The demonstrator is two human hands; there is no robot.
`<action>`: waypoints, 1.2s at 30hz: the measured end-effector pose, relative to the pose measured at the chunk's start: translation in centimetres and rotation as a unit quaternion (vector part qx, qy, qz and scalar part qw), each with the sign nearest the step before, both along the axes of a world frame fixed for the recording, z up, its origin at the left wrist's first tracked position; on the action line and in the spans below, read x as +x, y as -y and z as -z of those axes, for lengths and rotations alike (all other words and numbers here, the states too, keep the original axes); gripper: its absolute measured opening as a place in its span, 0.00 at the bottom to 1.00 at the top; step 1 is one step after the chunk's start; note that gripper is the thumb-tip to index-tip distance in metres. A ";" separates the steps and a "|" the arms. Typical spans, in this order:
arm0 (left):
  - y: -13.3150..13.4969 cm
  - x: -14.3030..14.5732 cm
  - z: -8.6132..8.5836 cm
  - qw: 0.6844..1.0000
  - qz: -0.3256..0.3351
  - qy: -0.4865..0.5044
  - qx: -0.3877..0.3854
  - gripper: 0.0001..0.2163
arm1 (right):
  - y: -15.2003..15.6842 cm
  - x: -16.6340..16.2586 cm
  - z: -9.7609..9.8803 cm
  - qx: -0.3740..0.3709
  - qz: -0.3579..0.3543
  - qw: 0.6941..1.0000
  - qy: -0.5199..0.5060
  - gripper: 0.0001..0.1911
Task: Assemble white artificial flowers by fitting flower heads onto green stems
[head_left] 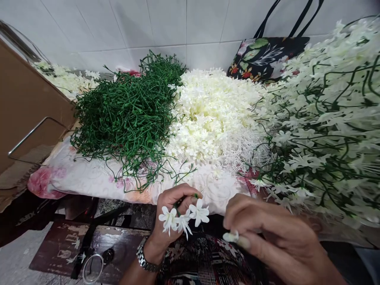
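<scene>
My left hand (175, 206), with a metal watch (145, 257) at the wrist, is closed on a green plastic stem (196, 195). White artificial flowers (199, 212) with thin stamens hang from that stem in front of the palm. To the right, my right hand (267, 229) pinches a small white flower piece (230, 237) between thumb and fingers, apart from the left hand. Beyond my hands lie a heap of green stems (127, 111), a pile of loose white blossoms (204, 118) and a patch of thin white stamens (243, 148).
Finished-looking white flower sprays (335, 138) are stacked high at the right. A cardboard box (29, 87) stands at the left. A floral bag (267, 59) leans on the tiled wall (169, 23). Flowered cloth (95, 178) covers the table; a brown wooden board (50, 253) lies lower left.
</scene>
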State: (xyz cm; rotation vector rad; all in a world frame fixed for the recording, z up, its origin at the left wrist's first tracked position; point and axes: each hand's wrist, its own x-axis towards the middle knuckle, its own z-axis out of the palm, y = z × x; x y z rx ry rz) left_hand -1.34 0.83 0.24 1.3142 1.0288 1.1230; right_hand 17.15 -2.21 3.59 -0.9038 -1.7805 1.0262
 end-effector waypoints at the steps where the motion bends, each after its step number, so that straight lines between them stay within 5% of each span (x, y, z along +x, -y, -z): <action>1: 0.0 -0.1 -0.2 1.000 0.015 -0.005 0.020 0.07 | -0.3 0.2 0.1 -0.002 0.018 1.000 -0.011 0.05; 8: -0.1 -0.5 -0.5 0.987 0.086 -0.057 0.126 0.06 | -2.2 -0.8 0.5 -0.018 0.057 0.997 0.043 0.06; 21: 0.2 -0.2 0.1 0.946 0.083 -0.196 0.245 0.07 | -1.8 -1.1 1.1 0.082 0.064 0.981 0.162 0.06; 36: 0.1 0.6 2.3 0.949 0.055 -0.213 0.227 0.12 | -2.4 -1.7 3.5 0.067 0.087 0.979 0.173 0.08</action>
